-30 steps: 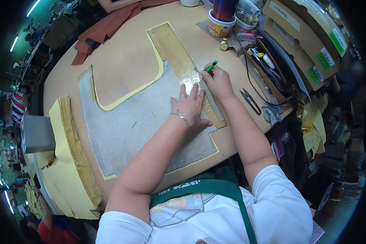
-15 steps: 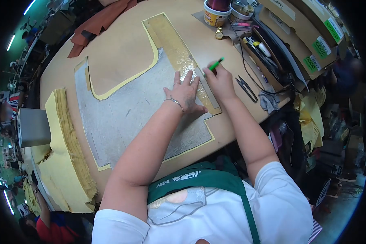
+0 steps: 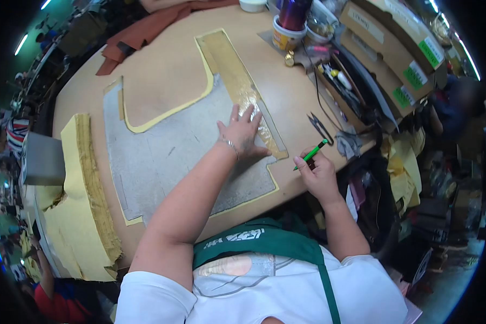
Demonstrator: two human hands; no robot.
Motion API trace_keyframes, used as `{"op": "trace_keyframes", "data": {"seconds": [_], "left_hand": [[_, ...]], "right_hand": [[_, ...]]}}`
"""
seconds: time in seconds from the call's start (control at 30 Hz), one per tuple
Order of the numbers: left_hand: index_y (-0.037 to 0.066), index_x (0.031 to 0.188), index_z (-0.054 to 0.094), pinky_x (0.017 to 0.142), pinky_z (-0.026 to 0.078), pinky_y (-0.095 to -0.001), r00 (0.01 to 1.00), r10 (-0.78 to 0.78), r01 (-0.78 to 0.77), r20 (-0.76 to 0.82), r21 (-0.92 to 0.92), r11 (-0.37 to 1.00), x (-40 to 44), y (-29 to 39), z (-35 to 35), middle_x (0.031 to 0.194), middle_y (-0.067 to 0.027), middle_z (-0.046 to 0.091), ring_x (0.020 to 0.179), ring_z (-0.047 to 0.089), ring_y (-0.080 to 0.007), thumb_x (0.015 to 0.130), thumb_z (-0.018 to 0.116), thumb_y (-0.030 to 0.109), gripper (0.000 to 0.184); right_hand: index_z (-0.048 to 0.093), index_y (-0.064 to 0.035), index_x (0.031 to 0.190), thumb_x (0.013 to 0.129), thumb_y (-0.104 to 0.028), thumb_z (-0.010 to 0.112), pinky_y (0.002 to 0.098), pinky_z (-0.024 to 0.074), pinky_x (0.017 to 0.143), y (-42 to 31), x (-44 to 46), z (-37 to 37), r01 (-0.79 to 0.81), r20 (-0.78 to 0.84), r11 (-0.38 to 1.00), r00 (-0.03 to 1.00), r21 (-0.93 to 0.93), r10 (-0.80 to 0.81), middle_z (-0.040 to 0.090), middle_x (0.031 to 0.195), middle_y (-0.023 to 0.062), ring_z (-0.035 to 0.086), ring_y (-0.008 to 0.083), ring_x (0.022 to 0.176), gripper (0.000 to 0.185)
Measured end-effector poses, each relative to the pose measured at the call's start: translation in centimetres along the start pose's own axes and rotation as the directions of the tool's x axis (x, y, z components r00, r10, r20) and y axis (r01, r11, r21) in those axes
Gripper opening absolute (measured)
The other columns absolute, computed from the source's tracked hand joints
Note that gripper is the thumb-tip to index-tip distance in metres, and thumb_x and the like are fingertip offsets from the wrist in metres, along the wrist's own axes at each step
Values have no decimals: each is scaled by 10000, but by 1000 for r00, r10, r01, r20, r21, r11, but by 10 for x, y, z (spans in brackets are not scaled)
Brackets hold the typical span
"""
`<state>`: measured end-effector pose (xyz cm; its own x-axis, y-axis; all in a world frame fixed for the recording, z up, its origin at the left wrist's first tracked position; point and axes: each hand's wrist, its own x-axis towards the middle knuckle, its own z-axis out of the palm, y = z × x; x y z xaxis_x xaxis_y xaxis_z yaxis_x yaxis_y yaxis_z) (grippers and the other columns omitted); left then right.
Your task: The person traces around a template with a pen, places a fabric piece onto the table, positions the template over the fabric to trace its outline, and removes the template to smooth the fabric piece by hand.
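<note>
My left hand (image 3: pixel 242 135) lies flat with spread fingers on a large grey template (image 3: pixel 173 167), near its tan, shiny taped strip (image 3: pixel 227 65). Yellow sheet material (image 3: pixel 170 120) shows as a border around the template. To the right of the template's lower corner, my right hand (image 3: pixel 319 175) holds a green pencil (image 3: pixel 312 154) between its fingers, tip pointing down and left, off the template. Small black snips (image 3: pixel 321 128) lie just beyond the right hand.
Yellow folded material (image 3: pixel 86 200) and a grey bin (image 3: pixel 43 160) stand left. Reddish-brown material (image 3: pixel 140 35) lies at the back. Right are a tub (image 3: pixel 287 36), a tool box (image 3: pixel 343 89), a grey cloth (image 3: pixel 349 144) and cardboard boxes (image 3: pixel 386 48). Other people are around.
My right hand has moved from the template's right edge down toward the table's front edge, with the pencil still held. My left hand stays pressed on the template.
</note>
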<state>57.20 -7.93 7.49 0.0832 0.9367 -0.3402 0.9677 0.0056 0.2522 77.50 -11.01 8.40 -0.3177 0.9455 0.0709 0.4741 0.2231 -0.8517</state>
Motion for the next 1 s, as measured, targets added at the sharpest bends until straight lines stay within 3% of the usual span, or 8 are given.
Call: {"op": "trace_keyframes", "data": {"seconds": [0.13,0.3,0.47,0.6,0.7,0.73,0.83,1.0], "left_hand": [[15,1159,441,929,351,-440,836,114,-287,-537,-250,925,-24,-58,41,1195,-178,436,1166,359,-332,711,640,353,596],[-26,1055,506,839,399,-348,559,-292,124,-776,-270,955,-150,-167,48,1022,-169,525,955,503,-301,738,633,180,399],[-63,1055,504,722,446,-316,366,-784,462,-502,-633,621,-239,-251,87,922,-163,556,814,548,-219,793,580,279,437],[-60,1065,511,678,461,-310,320,-906,520,-277,-748,413,-238,-239,79,871,-138,573,757,554,-180,808,556,306,449],[-36,1056,528,682,445,-292,467,-880,-337,-87,-938,-86,-246,-273,96,832,-89,576,767,544,-147,801,570,277,406],[1,1041,544,694,433,-295,498,-861,-366,-99,-925,-105,-253,-264,81,853,-71,580,769,543,-153,799,574,279,370],[-12,1026,540,726,428,-313,437,-841,-37,-319,-941,338,-287,-281,79,909,-107,592,813,553,-175,805,552,341,417],[-58,1034,506,758,424,-339,402,-876,539,-264,-705,460,-294,-257,73,952,-187,585,864,558,-254,778,557,404,530]], "right_hand": [[534,-4,845,787,-133,546,335,446,599,9,27,21,21,11,996,1000,-90,-20,567,731,154,561,282,640,142],[518,25,866,782,-72,475,381,440,698,22,50,27,44,26,981,999,-190,-40,566,823,203,557,346,776,135],[540,34,846,779,-78,468,408,427,724,36,56,48,72,5,946,997,-316,-74,565,828,210,545,361,789,150],[551,25,830,754,-163,546,398,437,678,34,60,54,-67,-17,979,998,-193,65,572,764,202,555,356,744,203],[554,20,825,729,-199,590,390,440,644,31,62,49,-122,56,988,990,-96,128,573,721,196,561,350,710,241],[554,19,827,723,-199,597,388,440,636,24,58,46,-99,112,986,987,-133,114,573,708,194,563,347,701,245],[557,9,852,724,-199,607,383,447,666,17,40,48,69,253,943,967,-327,17,546,752,178,554,327,728,249],[529,32,957,729,-226,616,396,448,713,-1,6,73,278,294,786,947,-552,-128,483,854,164,512,324,801,355]]}}
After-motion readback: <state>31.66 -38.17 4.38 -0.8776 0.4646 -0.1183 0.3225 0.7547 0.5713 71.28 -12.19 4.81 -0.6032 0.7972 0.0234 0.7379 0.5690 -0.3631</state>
